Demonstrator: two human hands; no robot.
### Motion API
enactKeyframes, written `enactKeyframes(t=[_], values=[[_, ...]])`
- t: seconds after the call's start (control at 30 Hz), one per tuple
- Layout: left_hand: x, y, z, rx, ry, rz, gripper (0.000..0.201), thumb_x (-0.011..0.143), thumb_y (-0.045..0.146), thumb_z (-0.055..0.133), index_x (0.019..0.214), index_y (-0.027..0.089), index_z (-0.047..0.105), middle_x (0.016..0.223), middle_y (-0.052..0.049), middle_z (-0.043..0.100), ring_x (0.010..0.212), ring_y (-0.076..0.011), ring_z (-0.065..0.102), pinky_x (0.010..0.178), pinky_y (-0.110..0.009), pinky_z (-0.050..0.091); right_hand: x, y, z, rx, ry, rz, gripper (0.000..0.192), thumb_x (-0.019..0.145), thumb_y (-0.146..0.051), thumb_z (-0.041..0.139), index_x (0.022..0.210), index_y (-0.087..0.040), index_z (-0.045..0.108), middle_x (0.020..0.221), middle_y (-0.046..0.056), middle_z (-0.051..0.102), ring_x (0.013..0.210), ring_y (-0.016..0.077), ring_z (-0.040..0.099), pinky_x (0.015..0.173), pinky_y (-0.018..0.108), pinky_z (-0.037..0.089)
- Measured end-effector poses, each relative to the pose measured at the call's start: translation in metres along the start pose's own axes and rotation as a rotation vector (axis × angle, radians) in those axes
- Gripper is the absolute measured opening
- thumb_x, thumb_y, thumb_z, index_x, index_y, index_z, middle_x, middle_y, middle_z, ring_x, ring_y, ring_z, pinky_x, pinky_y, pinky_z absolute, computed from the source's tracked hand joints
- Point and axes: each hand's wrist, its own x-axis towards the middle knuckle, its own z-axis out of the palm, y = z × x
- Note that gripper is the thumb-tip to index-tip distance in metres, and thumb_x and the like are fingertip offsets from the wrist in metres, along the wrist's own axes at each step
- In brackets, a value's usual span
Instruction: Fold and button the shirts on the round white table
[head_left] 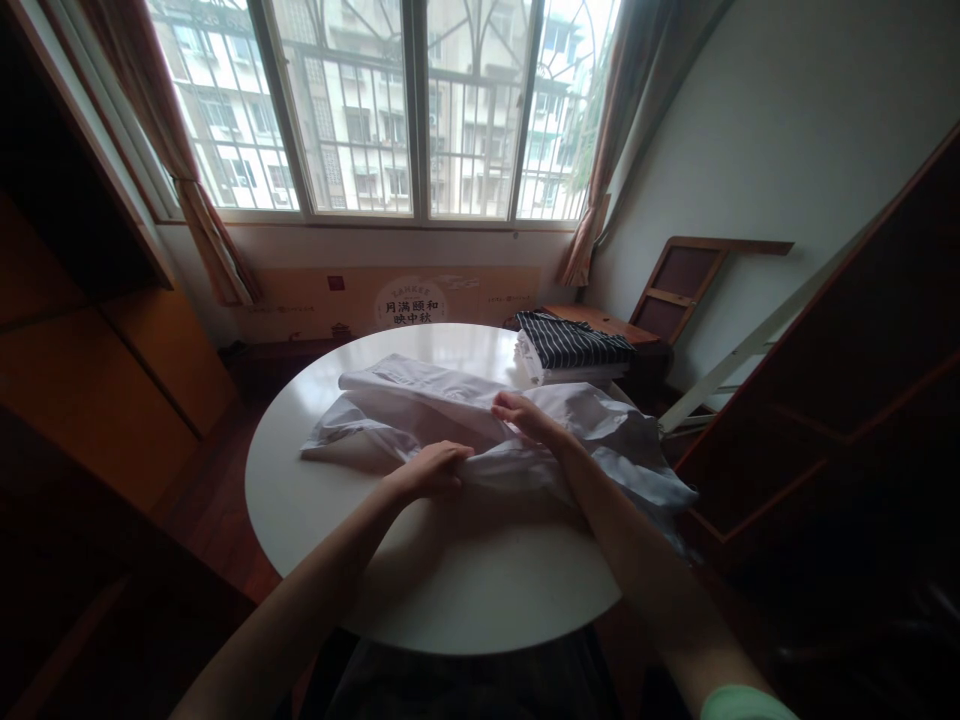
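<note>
Round white counter (315, 520), seen from head cam. White garment (420, 405) spread crumpled across counter middle, running from approx 9 o'clock out past rim at 3 o'clock, right end hanging off edge. Not flat, not folded: sleeve or hem end at left lying loose, long ridge of bunched cloth through centre.

Left hand (431, 470) at approx 6 o'clock of garment, fingers (457, 458) curled closed, pinching bunched near edge of cloth. Right hand (525, 412) just beyond, approx centre, fingers bent down onto fabric, gripping a fold; how tight, can't tell. Hands near each other, not touching.

Folded striped dark garment (574, 340) stacked on white folded piece (536, 368) at 1 o'clock of counter, near far rim, apart from white garment.

Judgement: early-to-mid stage. Stack at 1 o'clock looks finished; white garment only gathered, no clean fold yet. Smoothing, folding, stacking left to do.
</note>
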Motion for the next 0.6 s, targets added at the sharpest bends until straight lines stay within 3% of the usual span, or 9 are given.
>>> enactKeyframes(t=[0.13,0.27,0.37,0.47,0.6], values=[[0.002,0.001,-0.001,0.004,-0.069,-0.011,0.012,0.068,0.020,0.048,0.077,0.018,0.057,0.075,-0.001,0.059,0.070,-0.0160,0.054,0.060,-0.022,0.037,0.004,0.010,-0.001,-0.166,0.206,0.062,0.013,0.080,-0.027,0.043,0.076,-0.016,0.049,0.069,0.000,0.052,0.067,0.0128,0.046,0.062,0.024,0.033],[0.006,0.000,0.003,0.014,0.017,-0.095,0.032,0.084,0.043,0.035,0.084,0.019,0.057,0.077,-0.001,0.060,0.070,-0.0161,0.054,0.063,-0.024,0.038,0.012,0.025,0.010,-0.325,0.165,0.033,0.011,0.078,-0.021,0.047,0.074,-0.014,0.055,0.081,0.006,0.056,0.079,0.0146,0.048,0.072,0.025,0.036],[0.009,-0.006,0.009,0.062,0.170,-0.129,0.040,0.089,0.043,0.026,0.087,0.018,0.058,0.086,-0.004,0.059,0.080,-0.0167,0.054,0.072,-0.026,0.040,0.015,0.031,0.017,-0.400,0.141,-0.020,0.009,0.076,-0.018,0.051,0.073,-0.013,0.058,0.089,0.008,0.058,0.089,0.0161,0.048,0.081,0.027,0.036],[0.013,-0.016,0.015,0.185,0.282,-0.200,0.029,0.086,0.037,0.039,0.095,0.016,0.058,0.098,-0.008,0.057,0.092,-0.0196,0.051,0.082,-0.030,0.040,0.015,0.030,0.018,-0.429,0.126,-0.037,0.008,0.076,-0.016,0.052,0.073,-0.014,0.059,0.094,0.009,0.059,0.093,0.0168,0.049,0.085,0.027,0.035],[0.016,-0.028,0.018,0.281,0.290,-0.282,0.025,0.082,0.032,0.049,0.096,0.014,0.058,0.101,-0.010,0.055,0.095,-0.0216,0.048,0.086,-0.033,0.039,0.012,0.023,0.016,-0.443,0.060,-0.076,0.016,0.083,-0.021,0.045,0.078,-0.014,0.059,0.095,0.009,0.060,0.091,0.0162,0.051,0.083,0.026,0.035]])
